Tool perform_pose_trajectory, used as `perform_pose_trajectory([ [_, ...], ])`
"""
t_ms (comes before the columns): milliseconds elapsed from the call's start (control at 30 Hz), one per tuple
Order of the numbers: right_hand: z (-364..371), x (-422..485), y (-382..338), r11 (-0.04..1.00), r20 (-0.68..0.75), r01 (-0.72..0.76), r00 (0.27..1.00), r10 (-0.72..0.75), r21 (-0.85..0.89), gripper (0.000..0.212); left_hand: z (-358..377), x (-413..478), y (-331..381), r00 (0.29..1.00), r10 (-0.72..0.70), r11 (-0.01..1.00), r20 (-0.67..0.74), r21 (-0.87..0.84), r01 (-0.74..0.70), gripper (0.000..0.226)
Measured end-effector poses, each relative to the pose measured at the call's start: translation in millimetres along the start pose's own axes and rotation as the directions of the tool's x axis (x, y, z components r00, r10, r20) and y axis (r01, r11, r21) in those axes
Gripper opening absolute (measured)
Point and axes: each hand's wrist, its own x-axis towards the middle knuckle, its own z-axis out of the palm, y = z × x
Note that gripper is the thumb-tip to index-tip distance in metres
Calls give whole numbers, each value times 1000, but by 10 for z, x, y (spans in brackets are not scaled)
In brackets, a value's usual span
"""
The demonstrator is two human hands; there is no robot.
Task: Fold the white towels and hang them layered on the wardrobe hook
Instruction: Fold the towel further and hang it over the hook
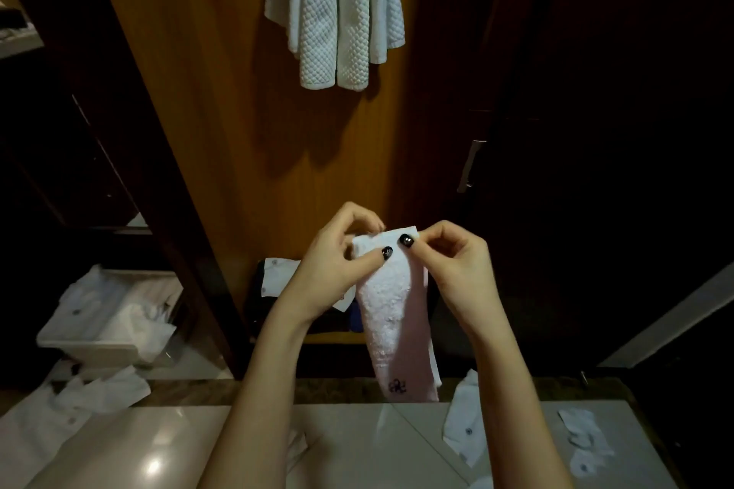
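White towel (pixel 391 314) hangs lower centre, folded narrow; left hand (pixel 337 262) and right hand (pixel 452 266) pinch its top edge, likely aligning corners before joining the hung towels (pixel 335 8) at upper centre

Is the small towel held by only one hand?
No, the left hand and the right hand both pinch the top edge of the towel, which hangs down between them.

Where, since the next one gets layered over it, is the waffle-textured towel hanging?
The waffle-textured towel hangs top centre of the head view against the wooden wardrobe panel, above the left hand and right hand pinching a smaller towel.
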Motion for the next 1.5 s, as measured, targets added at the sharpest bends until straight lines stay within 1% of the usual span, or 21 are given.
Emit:
perform_pose_trajectory([
  [67, -15, 37, -3, 1000, -64, 13, 998, -11, 21, 16, -16, -21, -18, 1000, 20, 999, 0, -48, -20, 37],
  [167, -17, 106, -17, 999, -125, 26, 992, -22, 28, 17, 5, -34, -48, 997, 19, 999, 81, 39, -23, 38],
  [200, 4, 131, -33, 999, -143, 30, 989, -26, 28, 18, 34, -24, -52, 997, 10, 999, 82, 44, -13, 38],
  [267, 43, 176, -66, 998, -184, 52, 982, -46, 28, 18, 84, 29, -44, 999, 14, 1000, 29, 27, -15, 39],
  [333, 32, 210, -87, 995, -209, 97, 973, -94, 4, 13, 109, 136, -14, 999, 44, 998, -18, 54, -43, 40],
  [400, -50, 216, -71, 992, -188, 126, 974, -125, -7, 3, 98, 287, 22, 997, 68, 995, -44, 78, -64, 39],
  [500, -182, 163, 0, 994, -126, 103, 986, -107, -42, 9, 29, 557, 128, 992, 83, 995, -90, 55, -79, 39],
  [600, -205, 95, 65, 993, -73, 73, 994, -79, -88, 9, -13, 804, 279, 980, 166, 986, -110, 50, -161, 34],
  [667, -205, 77, 88, 995, -42, 52, 998, -55, -84, 4, -20, 937, 364, 971, 209, 978, -117, 29, -208, 27],
  [733, -215, 70, 101, 995, -14, 14, 1000, -15, -103, 7, -28, 1049, 440, 966, 229, 973, -120, -4, -231, 23],
  [833, -234, 71, 131, 978, -55, -2, 998, -9, -211, 22, -53, 1196, 509, 971, 202, 971, -125, -101, -215, 21],
  [900, -264, 59, 148, 969, -102, -1, 994, -26, -248, 27, -70, 1282, 511, 973, 181, 972, -141, -124, -199, 22],
  [1000, -358, 42, 178, 929, -96, 20, 994, -59, -368, 30, -131, 1396, 492, 963, 159, 982, -218, -68, -178, 25],
  [1067, -419, 18, 228, 901, -87, -6, 996, -35, -434, 31, -188, 1467, 463, 952, 144, 986, -269, -47, -163, 24],
  [1100, -443, 7, 254, 898, -99, -15, 995, -32, -440, 31, -212, 1501, 440, 947, 150, 987, -283, -5, -158, 22],
  [1200, -505, -11, 263, 912, -204, 0, 975, -92, -411, 34, -260, 1586, 368, 945, 154, 984, -289, 135, -119, 20],
  [1267, -558, -11, 231, 929, -257, 35, 956, -138, -369, 38, -281, 1606, 325, 945, 129, 983, -300, 161, -83, 20],
  [1367, -596, -14, 165, 940, -274, 99, 942, -195, -327, 45, -298, 1625, 250, 946, 113, 979, -305, 195, -54, 20],
  [1433, -580, -30, 136, 950, -290, 134, 932, -217, -282, 43, -284, 1636, 200, 947, 96, 979, -306, 202, -34, 21],
  [1500, -564, -50, 126, 966, -306, 149, 929, -210, -210, 39, -264, 1644, 166, 948, 84, 981, -308, 194, -24, 22],
])
